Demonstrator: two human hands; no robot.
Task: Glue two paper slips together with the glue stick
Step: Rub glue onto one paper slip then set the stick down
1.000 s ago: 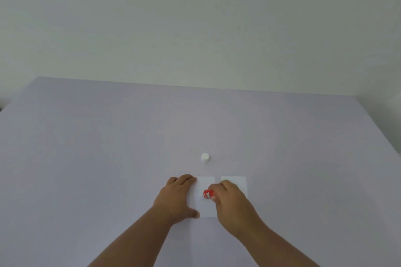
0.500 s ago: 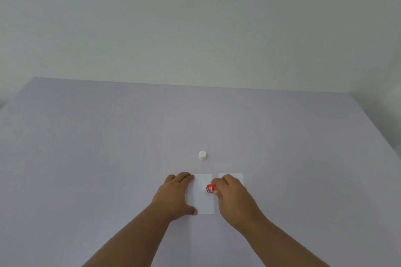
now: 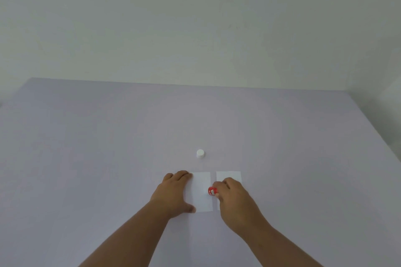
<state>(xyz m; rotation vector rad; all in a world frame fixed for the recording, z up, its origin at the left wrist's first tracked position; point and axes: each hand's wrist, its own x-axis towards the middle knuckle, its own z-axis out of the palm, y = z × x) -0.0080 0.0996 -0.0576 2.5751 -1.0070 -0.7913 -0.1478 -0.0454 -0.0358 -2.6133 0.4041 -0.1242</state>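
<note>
Lilac table [image 3: 108,147]; pale wall [image 3: 195,24]

Bare arms, no sleeves

Both forearms were uncovered; left hand [image 3: 173,194] and right hand [image 3: 235,199] wore no rings or gloves.

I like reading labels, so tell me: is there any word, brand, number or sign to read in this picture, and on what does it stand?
Red glue stick, in the right hand: white marks on its label, too small and blurred to read.
White cap: no text visible.
Left paper slip and right paper slip: blank.
Table and wall: nothing written.
</note>
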